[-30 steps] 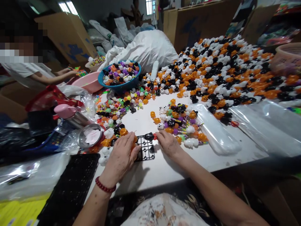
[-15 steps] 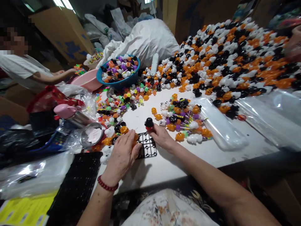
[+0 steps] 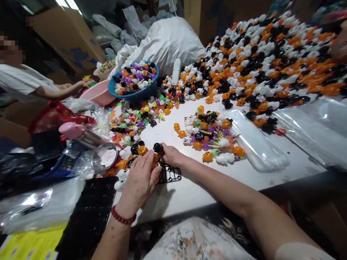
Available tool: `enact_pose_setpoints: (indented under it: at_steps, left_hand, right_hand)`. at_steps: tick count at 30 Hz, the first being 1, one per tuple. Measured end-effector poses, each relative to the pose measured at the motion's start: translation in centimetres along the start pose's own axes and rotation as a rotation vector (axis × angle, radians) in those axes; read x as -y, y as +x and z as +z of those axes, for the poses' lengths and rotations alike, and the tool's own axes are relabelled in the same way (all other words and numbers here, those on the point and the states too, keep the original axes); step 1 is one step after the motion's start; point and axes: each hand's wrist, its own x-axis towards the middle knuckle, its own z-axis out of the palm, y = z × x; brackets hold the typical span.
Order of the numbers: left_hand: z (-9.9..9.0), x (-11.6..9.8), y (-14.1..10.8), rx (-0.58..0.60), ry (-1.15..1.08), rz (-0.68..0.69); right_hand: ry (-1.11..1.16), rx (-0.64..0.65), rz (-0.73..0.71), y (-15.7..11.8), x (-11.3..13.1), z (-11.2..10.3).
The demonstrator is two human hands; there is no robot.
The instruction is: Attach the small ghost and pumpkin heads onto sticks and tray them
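The black grid tray [image 3: 173,175] lies flat on the white table [image 3: 230,177] near its front edge, its left part hidden beneath the left hand [image 3: 142,171] and its far part behind the right hand [image 3: 173,156], so only the near right corner shows plainly. The table is the broadest thing, its far side buried under a heap of figures [image 3: 257,72], black, white and orange, which turns blurred toward the right edge. A bulging white sack [image 3: 168,43] rises behind it. Clear plastic sheets [image 3: 320,133] are cut off at the right; a narrower stack of clear bags [image 3: 255,144] lies whole beside them. At the left edge a co-worker [image 3: 24,81] is partly out of view, an arm stretched toward a pink basin [image 3: 99,93]; the colourful bits at that hand are too small to make out. A blue basin [image 3: 141,94] brims with mixed pieces. A dark red bead bracelet [image 3: 123,216] circles the left wrist. The left fingers lie together over an orange figure [image 3: 155,159], mostly covered; I cannot tell whether they grip it. The right fingers pinch a small black figure [image 3: 157,147] just beside the left fingertips, its lower part hidden by the grasp.
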Motion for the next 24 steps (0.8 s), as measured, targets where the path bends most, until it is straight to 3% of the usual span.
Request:
enact_pose_setpoints:
  at_steps: [7,12,17,24]
  left_hand:
    - [-1.0,-0.2,0.7,-0.004,-0.073,-0.065]
    - [-1.5,0.2,2.9,0.053,-0.068,-0.048]
    - [-0.6,1.3,4.0,0.148,0.015,-0.002]
    - [0.5,1.6,4.3,0.091,0.078,0.094]
  right_hand:
    - [0.027,0.025,-0.144,0.6,0.0,0.2]
    - [-0.083,0.069,-0.136,1.1,0.1,0.3]
    - [-0.147,0.063,-0.17,1.2,-0.5,1.1]
    - [-0.1,0.019,-0.141,1.8,-1.1,2.6]
